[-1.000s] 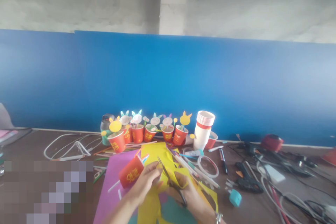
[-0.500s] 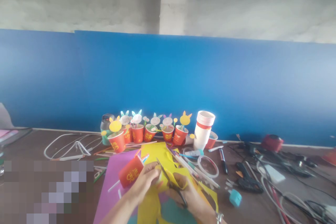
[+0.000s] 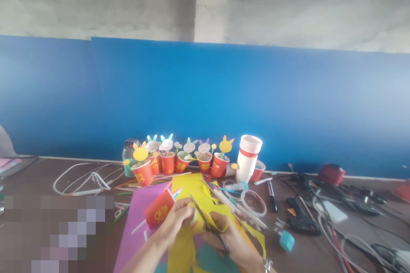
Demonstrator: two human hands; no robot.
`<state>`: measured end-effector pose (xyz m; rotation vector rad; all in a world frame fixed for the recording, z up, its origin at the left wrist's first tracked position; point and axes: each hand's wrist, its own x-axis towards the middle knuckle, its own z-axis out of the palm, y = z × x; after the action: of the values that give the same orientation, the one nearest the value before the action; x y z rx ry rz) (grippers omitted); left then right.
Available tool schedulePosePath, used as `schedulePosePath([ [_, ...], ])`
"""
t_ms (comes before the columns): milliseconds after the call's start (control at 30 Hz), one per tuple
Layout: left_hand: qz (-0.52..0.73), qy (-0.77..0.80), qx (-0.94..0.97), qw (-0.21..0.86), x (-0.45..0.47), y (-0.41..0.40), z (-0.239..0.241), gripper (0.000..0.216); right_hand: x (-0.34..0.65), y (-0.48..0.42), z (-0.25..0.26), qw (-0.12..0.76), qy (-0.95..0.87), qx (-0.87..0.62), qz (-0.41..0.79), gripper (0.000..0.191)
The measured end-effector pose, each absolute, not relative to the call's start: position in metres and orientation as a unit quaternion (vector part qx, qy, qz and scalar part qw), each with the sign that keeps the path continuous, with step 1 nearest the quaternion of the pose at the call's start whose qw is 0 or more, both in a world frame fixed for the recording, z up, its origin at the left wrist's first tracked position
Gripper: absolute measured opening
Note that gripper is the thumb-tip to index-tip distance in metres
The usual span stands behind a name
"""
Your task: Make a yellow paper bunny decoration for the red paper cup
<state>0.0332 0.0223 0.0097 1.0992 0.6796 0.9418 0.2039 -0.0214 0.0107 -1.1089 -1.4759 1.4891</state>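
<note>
- The left hand (image 3: pixel 174 221) comes in from the lower edge with the forearm angled up to the right. Its fingers are curled, in a narrow grip pinching a cut edge of the yellow paper sheet (image 3: pixel 188 185).
- The right hand (image 3: pixel 235 242) lies just right of it, knuckles up. Its grip is closed through the loops of the black-handled metal scissors (image 3: pixel 208 224), and the blades point up and left into the yellow paper between the two hands.
- The yellow paper sheet lies near the front middle of the brown table (image 3: pixel 48 179), over a purple paper sheet (image 3: pixel 136 226) and a teal paper sheet (image 3: pixel 214 262).
- A red paper cup lying on its side (image 3: pixel 159 210) is just left of the left hand. Its gold printing is too blurred to read.
- The row of red paper cups topped with paper bunny heads (image 3: pixel 179 160) along the blue wall panel (image 3: pixel 205 94) bears gold marks that are also unreadable.
- Right of the row stands a stack of white paper cups with red rims (image 3: pixel 248 158). Nearer the hands lie a white tape ring (image 3: pixel 254 202) and a black marker pen (image 3: pixel 272 196).
- A tangle of cables (image 3: pixel 346 226) crowds the right side, while bare table shows at the left.
</note>
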Motion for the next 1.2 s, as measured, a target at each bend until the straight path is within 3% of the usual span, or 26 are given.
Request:
schedulePosePath([
  [233, 0.425, 0.308, 0.507, 0.683, 0.032, 0.023, 0.01, 0.022, 0.205, -0.021, 0.005, 0.377, -0.557, -0.436, 0.597, 0.036],
  [433, 0.432, 0.287, 0.499, 0.694, 0.031, 0.022, 0.012, 0.024, 0.208, -0.02, -0.005, 0.389, -0.525, -0.456, 0.604, 0.051],
  [600, 0.427, 0.283, 0.491, 0.704, 0.031, 0.022, 0.009, 0.032, 0.208, -0.021, 0.006, 0.36, -0.557, -0.448, 0.599, 0.042],
  [800, 0.396, 0.286, 0.545, 0.681, 0.032, 0.019, 0.018, 0.033, 0.204, -0.021, 0.009, 0.393, -0.567, -0.442, 0.574, 0.035],
  [967, 0.379, 0.342, 0.672, 0.537, 0.036, 0.011, 0.024, 0.031, 0.203, -0.023, 0.012, 0.479, -0.561, -0.429, 0.521, 0.028],
  [1033, 0.408, 0.375, 0.708, 0.438, 0.037, 0.008, 0.02, 0.031, 0.203, -0.023, 0.012, 0.491, -0.567, -0.411, 0.518, 0.027],
  [1167, 0.476, 0.385, 0.74, 0.278, 0.037, 0.002, 0.009, 0.007, 0.205, -0.02, 0.004, 0.499, -0.583, -0.403, 0.499, 0.024],
  [1200, 0.483, 0.379, 0.746, 0.259, 0.037, 0.001, 0.008, 0.016, 0.205, -0.019, 0.0, 0.498, -0.587, -0.408, 0.491, 0.023],
])
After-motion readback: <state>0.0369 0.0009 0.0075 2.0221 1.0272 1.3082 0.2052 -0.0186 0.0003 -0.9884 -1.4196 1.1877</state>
